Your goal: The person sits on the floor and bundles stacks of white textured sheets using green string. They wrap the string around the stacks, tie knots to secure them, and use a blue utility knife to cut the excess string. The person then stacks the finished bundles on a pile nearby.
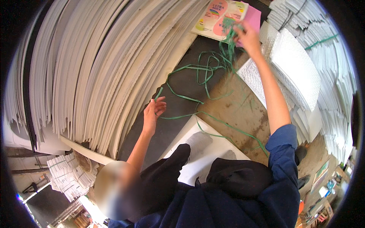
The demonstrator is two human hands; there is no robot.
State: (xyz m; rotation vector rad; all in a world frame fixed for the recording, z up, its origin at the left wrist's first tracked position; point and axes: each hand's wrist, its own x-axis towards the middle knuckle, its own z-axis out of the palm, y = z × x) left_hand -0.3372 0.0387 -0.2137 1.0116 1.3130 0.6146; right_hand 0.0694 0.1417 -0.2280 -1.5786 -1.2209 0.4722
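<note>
Pinched between thumb and fingers of my left hand (154,110) is one end of a green plastic strap (184,67); its other fingers are partly spread. The strap runs in loose loops over a dark surface (186,85). Farther off to the right, my right hand (245,37) grips a tangled bunch of green straps (229,43), slightly blurred. Beside that bunch lie a printed sheet (216,15) with pink and yellow shapes and a plain pink sheet (253,19). The palm side of my right hand is hidden.
A long row of white sheets (110,64) stands on edge at the left. White stacks (296,64) rise at the right, some strapped. A white board (224,146) lies at my feet on brown floor (243,110). A blurred patch covers the lower left.
</note>
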